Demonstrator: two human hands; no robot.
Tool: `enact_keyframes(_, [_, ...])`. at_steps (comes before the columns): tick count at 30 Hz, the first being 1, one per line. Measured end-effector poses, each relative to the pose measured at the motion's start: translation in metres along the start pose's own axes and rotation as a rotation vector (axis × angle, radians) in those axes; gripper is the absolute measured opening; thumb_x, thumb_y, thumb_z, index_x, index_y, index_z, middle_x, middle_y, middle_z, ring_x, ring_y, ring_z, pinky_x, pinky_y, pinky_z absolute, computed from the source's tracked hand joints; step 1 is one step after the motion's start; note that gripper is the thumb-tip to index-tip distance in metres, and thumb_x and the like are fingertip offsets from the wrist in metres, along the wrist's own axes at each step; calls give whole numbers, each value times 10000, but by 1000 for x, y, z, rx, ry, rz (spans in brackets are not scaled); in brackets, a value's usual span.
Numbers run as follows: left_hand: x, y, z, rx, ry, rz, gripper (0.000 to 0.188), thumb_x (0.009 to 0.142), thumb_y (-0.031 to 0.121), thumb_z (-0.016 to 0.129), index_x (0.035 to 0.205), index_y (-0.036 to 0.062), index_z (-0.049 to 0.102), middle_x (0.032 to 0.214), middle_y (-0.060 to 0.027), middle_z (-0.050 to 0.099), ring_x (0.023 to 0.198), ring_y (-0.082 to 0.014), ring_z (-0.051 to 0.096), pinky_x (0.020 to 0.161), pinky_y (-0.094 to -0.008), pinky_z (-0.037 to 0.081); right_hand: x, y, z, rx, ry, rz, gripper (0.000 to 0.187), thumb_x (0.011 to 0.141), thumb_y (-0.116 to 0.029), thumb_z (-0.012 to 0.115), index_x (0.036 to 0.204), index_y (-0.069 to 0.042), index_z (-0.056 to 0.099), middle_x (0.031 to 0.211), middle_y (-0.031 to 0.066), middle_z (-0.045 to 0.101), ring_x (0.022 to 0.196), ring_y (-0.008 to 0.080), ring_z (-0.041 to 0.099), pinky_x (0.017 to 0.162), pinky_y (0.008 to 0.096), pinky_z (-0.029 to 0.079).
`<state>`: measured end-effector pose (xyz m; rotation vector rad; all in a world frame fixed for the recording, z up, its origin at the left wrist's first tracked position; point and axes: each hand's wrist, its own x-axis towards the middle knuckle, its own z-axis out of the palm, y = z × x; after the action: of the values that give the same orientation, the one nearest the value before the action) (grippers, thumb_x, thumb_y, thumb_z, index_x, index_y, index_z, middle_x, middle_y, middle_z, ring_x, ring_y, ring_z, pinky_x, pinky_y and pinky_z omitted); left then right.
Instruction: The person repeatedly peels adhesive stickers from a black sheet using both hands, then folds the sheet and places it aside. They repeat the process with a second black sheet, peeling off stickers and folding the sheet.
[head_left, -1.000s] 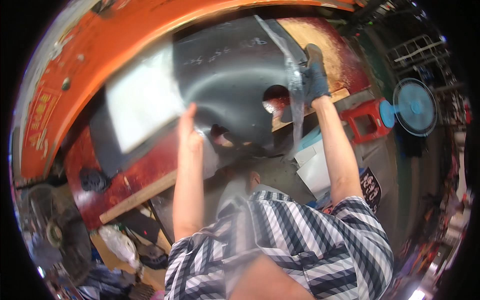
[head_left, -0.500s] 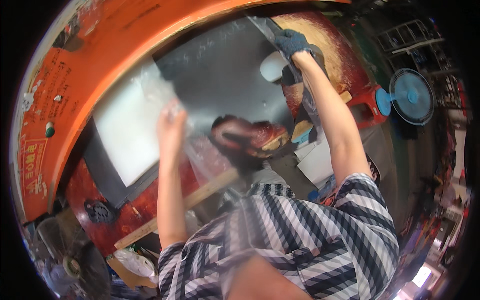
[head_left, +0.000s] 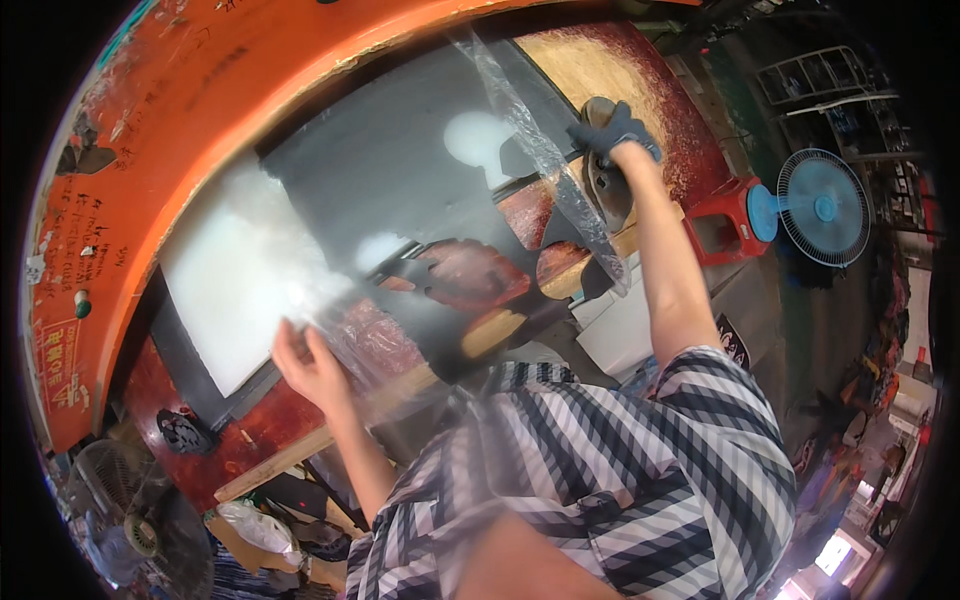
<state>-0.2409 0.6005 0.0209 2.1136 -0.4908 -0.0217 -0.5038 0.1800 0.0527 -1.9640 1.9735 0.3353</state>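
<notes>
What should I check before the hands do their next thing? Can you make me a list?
1. Right hand covered: ok, it wears a dark blue-grey fabric glove.
2. Left hand covered: not ok, it is bare.
3. Firm right-hand grip on the dark, curved, flat piece: cannot tell, the glove hides the contact.
4. Large, flat, dark-grey sheet free of the crinkled, clear plastic strip: not ok, the strip runs down its right side.
5. Round, blue plastic fan away from both hands: ok, it stands apart, to the right.
</notes>
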Motion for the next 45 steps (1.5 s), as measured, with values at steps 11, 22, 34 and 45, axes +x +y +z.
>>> enact_keyframes(11, [10, 53, 36, 208, -34, 433, 333, 780, 96, 721, 1104, 48, 663, 1238, -161, 539, 1142, -322, 507, 941, -396, 423, 40, 86, 19, 1799, -64, -184, 516, 769, -281, 683, 1211, -58, 538, 1027, 162, 634, 890, 318, 618, 828, 489, 508])
enact_keyframes(22, [26, 30, 59, 328, -197, 487, 543, 692, 391, 786, 1132, 101, 658, 1303, -117, 535, 1227, -329, 466, 1013, -448, 344, 40, 44, 9, 2225, 71, -608, 394, 749, -192, 678, 1115, -95, 569, 1093, 104, 616, 1012, 272, 598, 944, 460, 476])
enact_keyframes(34, [20, 31, 73, 264, -41, 416, 371, 700, 293, 786, 1007, 97, 715, 1240, -129, 601, 1187, -325, 505, 983, -435, 381, 51, 48, 1, 1924, 86, -647, 364, 823, -144, 659, 1165, -74, 553, 1018, 97, 632, 909, 254, 618, 831, 413, 514])
enact_keyframes(45, [25, 46, 93, 112, -100, 526, 234, 785, 142, 671, 1015, 126, 711, 1199, -32, 644, 1189, -266, 516, 980, -420, 372, -75, -109, -50, 1241, -232, -950, 553, 773, -158, 735, 1285, -44, 562, 1010, 59, 636, 826, 136, 607, 716, 284, 521])
